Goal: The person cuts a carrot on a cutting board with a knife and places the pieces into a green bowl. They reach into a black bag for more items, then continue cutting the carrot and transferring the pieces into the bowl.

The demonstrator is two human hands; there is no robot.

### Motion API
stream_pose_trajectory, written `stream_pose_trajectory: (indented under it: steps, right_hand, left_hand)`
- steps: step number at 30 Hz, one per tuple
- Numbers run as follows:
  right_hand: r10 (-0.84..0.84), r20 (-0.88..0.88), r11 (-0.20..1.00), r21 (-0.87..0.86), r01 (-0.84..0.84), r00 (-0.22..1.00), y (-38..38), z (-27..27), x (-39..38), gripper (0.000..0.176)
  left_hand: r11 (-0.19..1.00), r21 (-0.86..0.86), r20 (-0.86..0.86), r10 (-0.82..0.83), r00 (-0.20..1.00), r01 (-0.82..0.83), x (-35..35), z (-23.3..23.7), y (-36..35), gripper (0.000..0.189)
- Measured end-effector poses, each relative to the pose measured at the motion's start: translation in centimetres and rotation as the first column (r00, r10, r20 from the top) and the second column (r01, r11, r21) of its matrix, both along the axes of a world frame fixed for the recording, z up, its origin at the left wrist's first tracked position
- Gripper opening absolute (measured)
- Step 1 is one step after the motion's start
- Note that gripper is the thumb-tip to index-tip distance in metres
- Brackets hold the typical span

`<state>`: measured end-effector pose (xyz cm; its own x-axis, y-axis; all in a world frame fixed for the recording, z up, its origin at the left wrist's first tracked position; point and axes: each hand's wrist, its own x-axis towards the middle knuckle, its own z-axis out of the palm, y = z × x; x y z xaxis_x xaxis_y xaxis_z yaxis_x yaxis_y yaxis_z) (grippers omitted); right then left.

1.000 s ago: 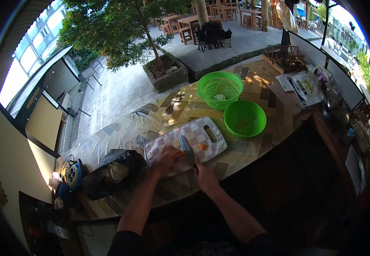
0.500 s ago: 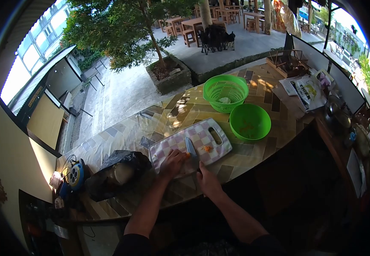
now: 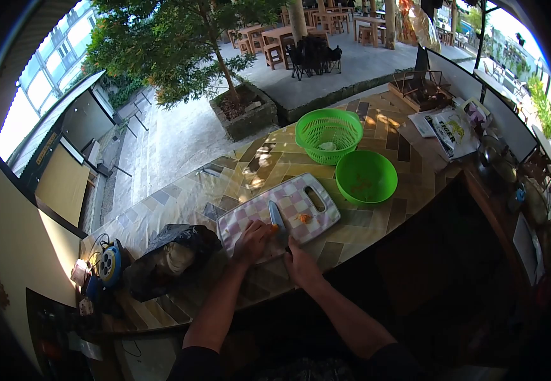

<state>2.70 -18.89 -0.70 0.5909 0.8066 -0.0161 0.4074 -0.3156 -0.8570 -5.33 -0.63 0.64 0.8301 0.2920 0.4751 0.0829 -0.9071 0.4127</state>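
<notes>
A checkered pink and white cutting board [image 3: 234,223] lies on the tiled counter. My left hand [image 3: 252,243] is closed on an orange piece of carrot [image 3: 274,228] at the board's near side, its fingers partly covering it. My right hand [image 3: 302,265] grips the handle of a kitchen knife [image 3: 276,214]. The blade points away from me, right beside the carrot and my left fingertips. A small heap of cut carrot [image 3: 303,218] rests on the board to the right of the blade.
A green bowl [image 3: 386,181] with small orange bits stands beyond the board, touching or close to a green colander [image 3: 307,138] with something whitish inside. Left are a black plastic bag [image 3: 155,273] and a blue cable reel [image 3: 109,263]. Bags and papers [image 3: 450,133] lie at right.
The whole view has shifted slightly, so everything appears a little further left. Both hands keep their hold, with the knife still beside the carrot.
</notes>
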Motion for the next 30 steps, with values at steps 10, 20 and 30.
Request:
stream_pose_trajectory:
  steps: [10,20,30]
  right_hand:
    - [-0.006,-0.084,1.000,-0.024,0.004,0.996,0.1,2.0,-0.5,0.055]
    - [-0.002,-0.093,0.999,-0.038,-0.001,0.996,0.0,2.2,-1.4,0.055]
    - [-0.015,-0.074,1.000,-0.003,0.015,0.997,0.1,1.6,-2.8,0.058]
  left_hand:
    - [1.000,-0.013,0.026,0.017,1.000,-0.016,0.2,-0.7,0.3,0.015]
    - [1.000,-0.010,0.015,0.023,1.000,-0.023,0.1,-0.7,0.2,0.014]
    - [0.997,-0.055,-0.009,0.061,0.998,-0.062,0.0,-0.8,0.1,0.016]
